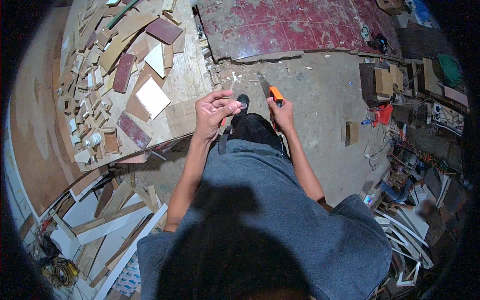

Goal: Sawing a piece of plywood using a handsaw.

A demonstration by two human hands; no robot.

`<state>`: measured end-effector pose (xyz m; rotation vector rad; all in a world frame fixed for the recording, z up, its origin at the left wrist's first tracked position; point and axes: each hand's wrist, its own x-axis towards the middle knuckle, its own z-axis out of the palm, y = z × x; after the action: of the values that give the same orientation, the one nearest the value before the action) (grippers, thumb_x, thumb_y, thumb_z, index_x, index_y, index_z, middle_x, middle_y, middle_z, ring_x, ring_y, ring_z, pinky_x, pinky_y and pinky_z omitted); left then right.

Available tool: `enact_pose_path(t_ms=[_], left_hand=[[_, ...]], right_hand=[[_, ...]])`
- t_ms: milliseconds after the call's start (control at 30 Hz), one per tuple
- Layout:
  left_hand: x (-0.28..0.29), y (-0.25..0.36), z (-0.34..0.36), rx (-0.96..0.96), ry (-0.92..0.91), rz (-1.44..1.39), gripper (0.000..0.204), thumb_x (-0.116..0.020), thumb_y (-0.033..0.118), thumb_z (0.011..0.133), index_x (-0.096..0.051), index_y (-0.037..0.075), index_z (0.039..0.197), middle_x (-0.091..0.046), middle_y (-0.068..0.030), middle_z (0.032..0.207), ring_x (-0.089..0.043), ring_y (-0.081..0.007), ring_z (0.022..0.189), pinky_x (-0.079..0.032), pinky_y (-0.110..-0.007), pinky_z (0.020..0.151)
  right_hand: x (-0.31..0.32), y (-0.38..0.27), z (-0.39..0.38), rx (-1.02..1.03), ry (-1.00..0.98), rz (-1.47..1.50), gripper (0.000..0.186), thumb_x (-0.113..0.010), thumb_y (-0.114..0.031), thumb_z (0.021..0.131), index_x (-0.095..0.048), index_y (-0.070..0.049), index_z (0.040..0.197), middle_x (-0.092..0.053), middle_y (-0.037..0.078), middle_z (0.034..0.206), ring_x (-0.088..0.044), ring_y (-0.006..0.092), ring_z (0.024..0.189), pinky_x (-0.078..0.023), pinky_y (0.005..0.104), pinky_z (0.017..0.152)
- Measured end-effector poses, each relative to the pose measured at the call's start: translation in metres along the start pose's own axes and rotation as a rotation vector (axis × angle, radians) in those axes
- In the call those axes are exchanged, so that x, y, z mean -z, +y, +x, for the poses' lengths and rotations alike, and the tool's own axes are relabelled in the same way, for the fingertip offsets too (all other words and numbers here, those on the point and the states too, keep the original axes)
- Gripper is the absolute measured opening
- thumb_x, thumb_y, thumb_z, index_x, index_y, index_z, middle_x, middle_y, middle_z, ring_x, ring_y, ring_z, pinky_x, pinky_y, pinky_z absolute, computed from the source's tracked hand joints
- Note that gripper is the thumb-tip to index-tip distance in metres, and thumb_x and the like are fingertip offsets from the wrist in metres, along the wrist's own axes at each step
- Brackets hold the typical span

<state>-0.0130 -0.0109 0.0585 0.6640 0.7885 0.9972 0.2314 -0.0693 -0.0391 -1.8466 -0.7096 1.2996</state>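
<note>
Saw: a hand saw (270, 90) with an orange handle and a dark blade, held upright-ish in front of the person's body, blade pointing away over the concrete floor (325, 95).
Right hand: the right hand (281, 112) is closed around the saw's orange handle, fingers wrapped tight.
Left hand: the left hand (213, 112) is raised beside the saw, just apart from it, holding nothing that can be made out; fingers curled loosely, thumb and fingertips drawn near each other.
Clothing: a grey shirt (270, 210) fills the lower middle; a dark shoe (243, 102) shows between the two hands.
Workbench: a plywood workbench (187, 75) lies to the left, its near edge just beside the left hand.
Offcuts: many wood offcuts (107, 65) cover the bench, thickest toward its far left edge; a white square panel (152, 96) lies nearer the middle.
Floor beyond: a worn red board (300, 25) lies past the saw.
</note>
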Motion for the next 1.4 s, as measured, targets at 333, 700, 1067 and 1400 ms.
enact_pose_path(t_ms=[333,700,1067,1400], left_hand=[[0.000,0.011,-0.004,-0.017,-0.015,-0.058,0.049,-0.075,-0.010,0.078,-0.055,-0.008,0.123,-0.073,-0.0219,0.095,-0.075,-0.0235,0.085,-0.063,-0.029,0.075],[-0.001,0.014,-0.007,-0.040,0.066,-0.055,0.045,-0.076,-0.010,0.079,-0.057,-0.006,0.120,-0.072,-0.0162,0.092,-0.073,-0.0187,0.084,-0.061,-0.030,0.078],[0.060,-0.008,-0.049,-0.091,0.377,0.113,0.028,-0.076,-0.008,0.080,-0.063,-0.004,0.104,-0.071,-0.0128,0.087,-0.069,-0.0163,0.080,-0.058,-0.028,0.078],[0.107,0.004,-0.077,-0.007,0.447,0.200,0.016,-0.076,-0.006,0.083,-0.070,-0.007,0.099,-0.072,-0.0123,0.089,-0.070,-0.0157,0.079,-0.059,-0.028,0.075]], right_hand=[[-0.003,0.002,0.003,0.007,-0.010,-0.026,0.039,-0.072,-0.033,0.093,-0.058,-0.006,0.069,-0.055,-0.001,0.057,-0.050,0.0089,0.045,-0.037,0.0288,0.043],[-0.008,0.001,0.021,-0.038,-0.087,-0.023,0.038,-0.071,-0.032,0.093,-0.057,-0.005,0.069,-0.054,-0.001,0.056,-0.050,0.0090,0.043,-0.037,0.0283,0.041],[-0.036,-0.007,0.045,-0.151,-0.195,-0.035,0.028,-0.071,-0.024,0.092,-0.060,-0.005,0.075,-0.054,-0.001,0.058,-0.049,0.0085,0.043,-0.037,0.0282,0.040],[-0.069,-0.009,0.029,-0.059,-0.189,-0.111,0.032,-0.069,-0.024,0.093,-0.056,-0.008,0.069,-0.051,-0.001,0.054,-0.047,0.0092,0.041,-0.036,0.0284,0.039]])
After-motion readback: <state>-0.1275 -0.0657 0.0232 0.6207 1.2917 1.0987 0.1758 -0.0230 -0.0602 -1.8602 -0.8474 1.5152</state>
